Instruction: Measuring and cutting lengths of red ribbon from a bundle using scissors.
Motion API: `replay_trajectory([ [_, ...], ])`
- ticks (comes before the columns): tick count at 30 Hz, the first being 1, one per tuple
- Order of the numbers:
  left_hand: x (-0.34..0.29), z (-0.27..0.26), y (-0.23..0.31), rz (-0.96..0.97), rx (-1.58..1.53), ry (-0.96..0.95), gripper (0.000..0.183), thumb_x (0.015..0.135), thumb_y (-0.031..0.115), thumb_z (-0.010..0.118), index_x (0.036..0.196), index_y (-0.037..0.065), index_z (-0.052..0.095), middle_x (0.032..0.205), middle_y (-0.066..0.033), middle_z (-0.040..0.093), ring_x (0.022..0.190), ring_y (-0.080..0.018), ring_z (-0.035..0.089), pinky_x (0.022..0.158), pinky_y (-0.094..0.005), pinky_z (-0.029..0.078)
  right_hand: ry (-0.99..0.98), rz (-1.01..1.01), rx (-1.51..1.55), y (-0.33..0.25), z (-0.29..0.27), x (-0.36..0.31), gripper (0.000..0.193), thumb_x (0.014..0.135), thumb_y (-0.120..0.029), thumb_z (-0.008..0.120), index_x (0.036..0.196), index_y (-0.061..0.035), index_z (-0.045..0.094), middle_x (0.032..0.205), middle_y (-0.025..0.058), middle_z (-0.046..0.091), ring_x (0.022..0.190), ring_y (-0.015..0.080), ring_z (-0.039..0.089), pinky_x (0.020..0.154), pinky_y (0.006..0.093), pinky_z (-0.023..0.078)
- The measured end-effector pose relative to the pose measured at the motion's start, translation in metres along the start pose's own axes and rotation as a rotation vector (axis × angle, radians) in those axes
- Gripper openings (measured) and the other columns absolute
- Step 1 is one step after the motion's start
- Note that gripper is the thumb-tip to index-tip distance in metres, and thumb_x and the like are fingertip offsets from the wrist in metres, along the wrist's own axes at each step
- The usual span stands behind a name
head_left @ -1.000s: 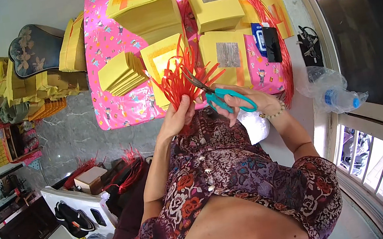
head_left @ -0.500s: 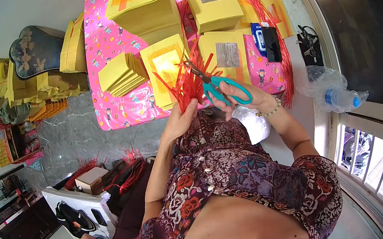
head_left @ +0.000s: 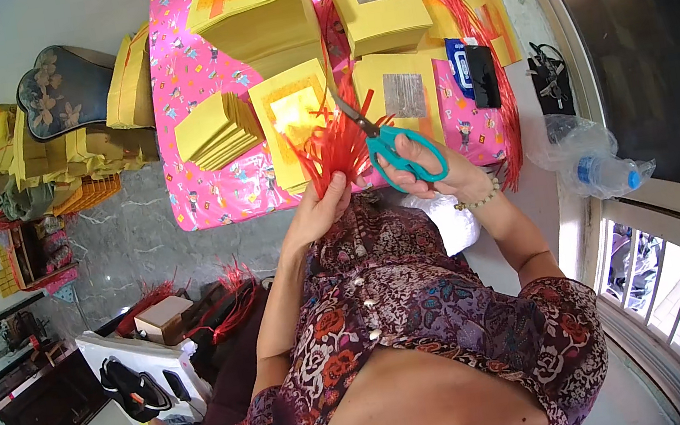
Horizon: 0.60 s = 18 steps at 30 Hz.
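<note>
Right hand (head_left: 430, 171) grips teal scissors (head_left: 386, 139), blades pointing up-left; left hand (head_left: 322, 211) pinches red strips (head_left: 334, 145).

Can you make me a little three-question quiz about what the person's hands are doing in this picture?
1. True or false: the right hand holds teal-handled scissors.
2. What does the left hand pinch? A) red strips B) a water bottle C) a black phone
3. What colour is the table cover under the yellow paper stacks?

Key: 1 true. 2 A, the bundle of red strips. 3 pink.
</note>
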<state>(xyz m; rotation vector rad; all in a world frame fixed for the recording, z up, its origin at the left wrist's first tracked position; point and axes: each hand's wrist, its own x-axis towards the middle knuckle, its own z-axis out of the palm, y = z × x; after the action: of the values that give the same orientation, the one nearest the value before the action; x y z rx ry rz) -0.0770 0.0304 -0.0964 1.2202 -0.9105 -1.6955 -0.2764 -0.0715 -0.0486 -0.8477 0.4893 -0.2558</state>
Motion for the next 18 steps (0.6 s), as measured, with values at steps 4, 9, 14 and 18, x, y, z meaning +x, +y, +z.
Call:
replay_trajectory([
  [4, -0.003, -0.004, -0.002, -0.017, -0.019, -0.003, 0.043, 0.097, 0.044, 0.032, 0.097, 0.009, 0.056, 0.058, 0.0073, 0.034, 0.046, -0.0037, 0.028, 0.042, -0.0203, 0.021, 0.005, -0.057, 0.034, -0.004, 0.0, -0.002, 0.055, 0.084, -0.059, 0.047, 0.09, -0.0049, 0.047, 0.06, -0.0035, 0.044, 0.044, 0.0012, 0.042, 0.034, 0.0154, 0.031],
  [9, -0.003, -0.003, -0.001, 0.031, -0.034, 0.017, 0.049, 0.096, 0.049, 0.027, 0.097, 0.01, 0.056, 0.058, 0.0068, 0.034, 0.046, -0.0041, 0.027, 0.041, -0.0209, 0.022, -0.177, -0.084, 0.004, 0.003, 0.003, -0.009, 0.066, 0.084, -0.064, 0.04, 0.104, -0.0015, 0.047, 0.066, 0.0002, 0.046, 0.05, 0.0064, 0.048, 0.042, 0.0192, 0.046],
  [14, 0.0, -0.011, -0.013, 0.069, -0.062, 0.016, 0.051, 0.096, 0.05, 0.025, 0.098, 0.009, 0.056, 0.056, 0.0063, 0.034, 0.045, -0.0047, 0.028, 0.041, -0.021, 0.022, -0.221, 0.018, -0.218, -0.005, 0.021, -0.015, 0.078, 0.075, -0.073, 0.044, 0.102, 0.0003, 0.046, 0.073, 0.0051, 0.049, 0.058, 0.0104, 0.055, 0.05, 0.0235, 0.054],
  [18, 0.002, -0.015, -0.017, 0.043, -0.076, 0.018, 0.051, 0.096, 0.05, 0.026, 0.099, 0.009, 0.056, 0.056, 0.0064, 0.033, 0.045, -0.0047, 0.027, 0.041, -0.0213, 0.022, -0.181, 0.05, -0.263, 0.0, 0.017, -0.012, 0.072, 0.08, -0.068, 0.043, 0.103, -0.0005, 0.046, 0.073, 0.0037, 0.049, 0.056, 0.0099, 0.055, 0.049, 0.023, 0.054],
])
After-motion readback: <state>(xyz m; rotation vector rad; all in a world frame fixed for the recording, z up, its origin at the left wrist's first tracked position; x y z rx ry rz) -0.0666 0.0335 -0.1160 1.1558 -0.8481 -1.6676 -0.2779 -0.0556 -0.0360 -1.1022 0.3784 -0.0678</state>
